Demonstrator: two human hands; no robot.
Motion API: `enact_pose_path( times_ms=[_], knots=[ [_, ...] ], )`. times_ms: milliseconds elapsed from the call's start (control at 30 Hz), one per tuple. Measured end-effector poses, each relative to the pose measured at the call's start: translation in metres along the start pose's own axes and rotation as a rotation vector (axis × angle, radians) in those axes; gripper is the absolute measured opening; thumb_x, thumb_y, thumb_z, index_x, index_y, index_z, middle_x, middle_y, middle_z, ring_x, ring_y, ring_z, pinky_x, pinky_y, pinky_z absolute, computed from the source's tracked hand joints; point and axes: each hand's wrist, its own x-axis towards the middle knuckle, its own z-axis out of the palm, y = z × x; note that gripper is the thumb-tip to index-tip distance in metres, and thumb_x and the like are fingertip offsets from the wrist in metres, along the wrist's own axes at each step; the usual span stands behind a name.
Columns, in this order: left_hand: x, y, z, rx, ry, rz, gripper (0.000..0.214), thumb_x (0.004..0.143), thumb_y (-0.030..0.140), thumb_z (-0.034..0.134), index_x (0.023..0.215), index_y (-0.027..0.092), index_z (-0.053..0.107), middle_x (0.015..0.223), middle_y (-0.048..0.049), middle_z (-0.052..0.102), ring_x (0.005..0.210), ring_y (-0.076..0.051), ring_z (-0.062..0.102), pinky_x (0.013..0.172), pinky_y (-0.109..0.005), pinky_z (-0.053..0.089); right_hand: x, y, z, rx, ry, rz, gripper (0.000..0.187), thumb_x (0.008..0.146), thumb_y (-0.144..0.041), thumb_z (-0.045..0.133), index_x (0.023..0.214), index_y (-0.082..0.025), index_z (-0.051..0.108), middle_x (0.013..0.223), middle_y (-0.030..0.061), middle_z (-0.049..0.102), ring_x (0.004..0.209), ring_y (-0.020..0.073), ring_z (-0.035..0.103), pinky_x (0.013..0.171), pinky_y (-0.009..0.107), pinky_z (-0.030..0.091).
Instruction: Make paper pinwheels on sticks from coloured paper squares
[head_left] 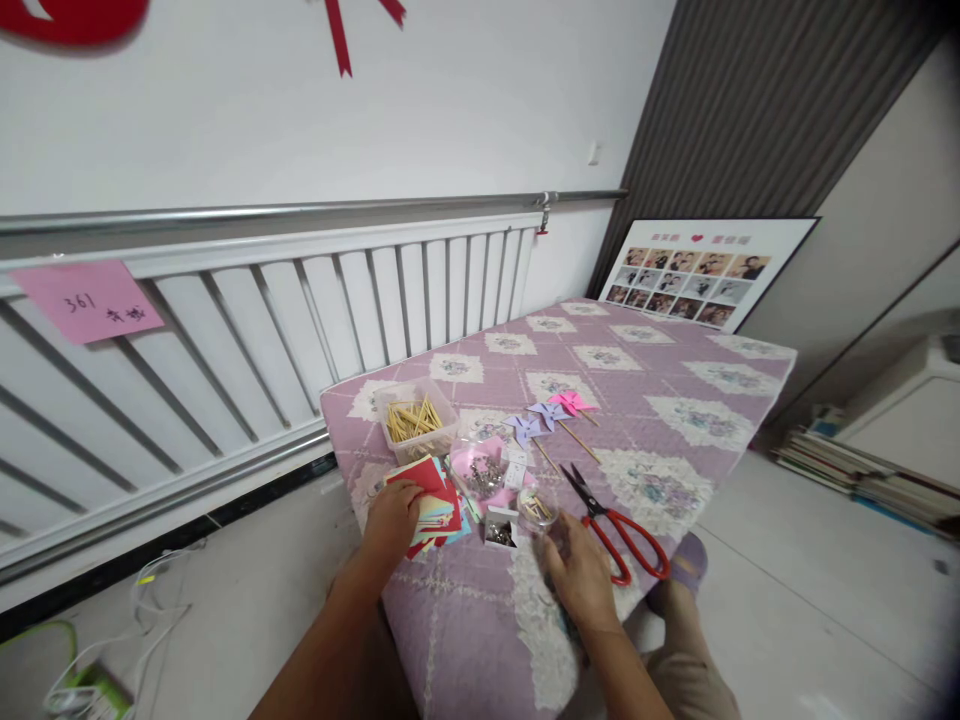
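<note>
My left hand (391, 520) rests on the near left side of a loose stack of coloured paper squares (436, 508), its fingers lying on the red and cream sheets. My right hand (581, 572) is low over the cloth, fingers loosely bent and apart, close beside a small round clear tub (537, 507) of short pieces. Whether its fingertips touch the tub, I cannot tell. Between the hands sits a small white box (500, 528) with metal bits inside. Behind it lies a clear bag of metal pins (482, 476). Scissors with red handles (611, 525) lie just past my right hand.
A plastic container of wooden sticks (415, 418) stands near the radiator (420, 290). Two lilac pinwheels (525, 430) and a pink pinwheel (572, 402) lie behind the scissors. The patterned tablecloth (480, 640) covers the table. A photo board (694, 275) leans at the far end.
</note>
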Motion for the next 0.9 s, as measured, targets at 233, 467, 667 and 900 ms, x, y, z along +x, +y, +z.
enact_pose_path(
  times_ms=[233,467,667,900],
  knots=[
    [0.001,-0.002,-0.009,-0.06,0.239,0.012,0.031,0.085,0.016,0.043,0.1,0.017,0.07,0.111,-0.0102,0.067,0.107,-0.023,0.057,0.1,-0.042,0.042,-0.001,0.004,0.003,0.037,0.02,0.003,0.048,0.084,-0.04,0.05,0.124,-0.012,0.052,0.118,0.0184,0.065,0.107,0.0338,0.06,0.092,0.05,0.045],
    [-0.028,0.032,-0.018,-0.33,0.497,0.131,0.033,0.078,0.006,0.047,0.096,0.023,0.07,0.115,-0.0067,0.062,0.111,-0.022,0.055,0.101,-0.044,0.043,-0.001,0.008,0.006,0.118,0.07,0.022,0.049,0.085,-0.04,0.047,0.125,-0.011,0.051,0.121,0.0212,0.062,0.111,0.035,0.057,0.095,0.053,0.043],
    [-0.093,0.059,0.048,-0.54,0.263,0.092,0.048,0.064,-0.005,0.044,0.086,0.026,0.073,0.117,-0.0057,0.063,0.113,-0.023,0.056,0.099,-0.045,0.044,-0.004,0.003,0.002,0.232,0.14,0.072,0.05,0.081,-0.043,0.052,0.121,-0.012,0.053,0.12,0.0205,0.062,0.114,0.0364,0.053,0.1,0.057,0.037],
    [-0.128,0.048,0.094,-0.656,0.053,-0.04,0.045,0.06,-0.003,0.044,0.077,0.025,0.075,0.113,-0.0077,0.066,0.109,-0.026,0.058,0.097,-0.049,0.045,-0.026,-0.013,-0.011,0.483,0.164,0.243,0.048,0.075,-0.045,0.06,0.114,-0.017,0.059,0.122,0.0149,0.063,0.117,0.0323,0.053,0.104,0.054,0.036]
  ],
)
